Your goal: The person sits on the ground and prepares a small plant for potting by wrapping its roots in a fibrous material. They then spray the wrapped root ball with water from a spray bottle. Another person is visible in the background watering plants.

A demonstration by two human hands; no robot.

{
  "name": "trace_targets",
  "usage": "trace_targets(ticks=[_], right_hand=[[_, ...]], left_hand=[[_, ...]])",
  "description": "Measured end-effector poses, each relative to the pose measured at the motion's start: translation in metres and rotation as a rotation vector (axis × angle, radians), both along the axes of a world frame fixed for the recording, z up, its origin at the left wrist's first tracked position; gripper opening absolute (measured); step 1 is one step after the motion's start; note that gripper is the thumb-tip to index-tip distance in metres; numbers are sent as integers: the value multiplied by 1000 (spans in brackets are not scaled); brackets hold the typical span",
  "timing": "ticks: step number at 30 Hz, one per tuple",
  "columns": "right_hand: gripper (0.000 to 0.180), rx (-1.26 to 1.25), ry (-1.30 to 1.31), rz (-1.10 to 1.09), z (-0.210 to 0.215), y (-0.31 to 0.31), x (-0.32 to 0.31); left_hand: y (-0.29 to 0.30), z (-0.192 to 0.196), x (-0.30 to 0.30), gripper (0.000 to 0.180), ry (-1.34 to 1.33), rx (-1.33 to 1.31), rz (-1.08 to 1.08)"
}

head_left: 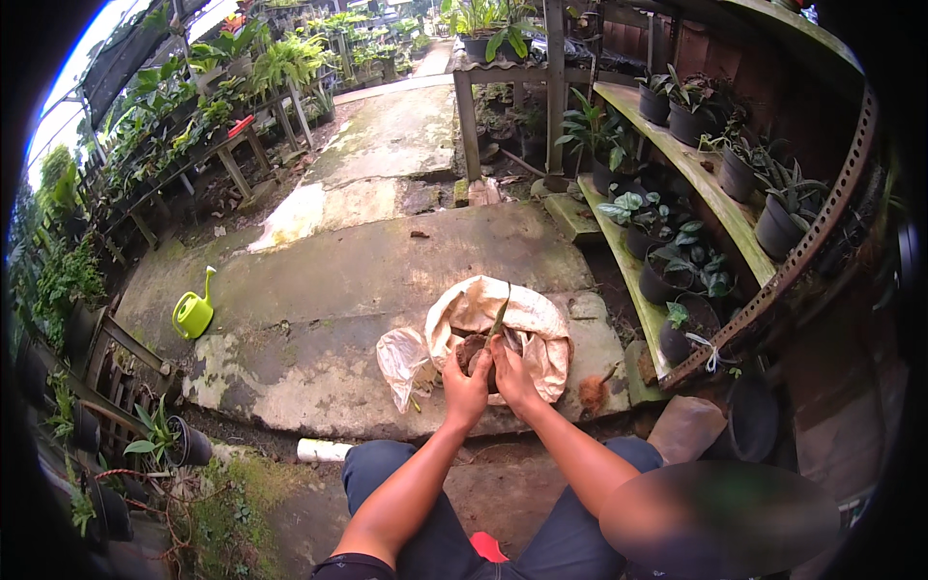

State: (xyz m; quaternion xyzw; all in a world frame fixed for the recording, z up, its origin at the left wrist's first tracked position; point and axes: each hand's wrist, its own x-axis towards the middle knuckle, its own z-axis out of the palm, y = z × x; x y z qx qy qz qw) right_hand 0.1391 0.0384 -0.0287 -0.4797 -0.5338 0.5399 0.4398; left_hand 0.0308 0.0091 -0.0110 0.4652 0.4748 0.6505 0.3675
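Note:
Both my hands are together over the mouth of a whitish woven sack (454, 304) with a rolled-down rim. Between them is a small plant (499, 315) with a narrow, upright green leaf and a dark brown soil clump (471, 352) at its base. My left hand (466, 389) cups the clump from the left, fingers curled. My right hand (512, 375) closes in from the right, by the foot of the leaf. Much of the sack's inside is hidden behind my hands. A clear plastic bag (401, 365) lies against the sack's left side.
A lime-green watering can (193, 314) stands on the concrete slab at left. Brown fibrous husk (593, 392) lies right of the sack. Potted plants (688, 124) line the wooden shelves (720, 177) at right. A white tube (323, 450) lies near my left knee. The lower right is blurred.

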Motion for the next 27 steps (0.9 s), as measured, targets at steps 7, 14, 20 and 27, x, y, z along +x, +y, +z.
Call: trace_targets(ticks=[7, 14, 20, 27], right_hand=[[73, 179, -129, -164, 9, -11, -13], [70, 111, 229, -51, -15, 4, -14], [73, 144, 183, -105, -12, -8, -20], [64, 131, 204, -145, -8, -9, -24]], left_hand=[[2, -2, -3, 30, -66, 68, -45], [1, 11, -9, 34, -40, 7, -99], [4, 3, -6, 30, 52, 74, -51], [1, 1, 1, 21, 137, 81, 79]])
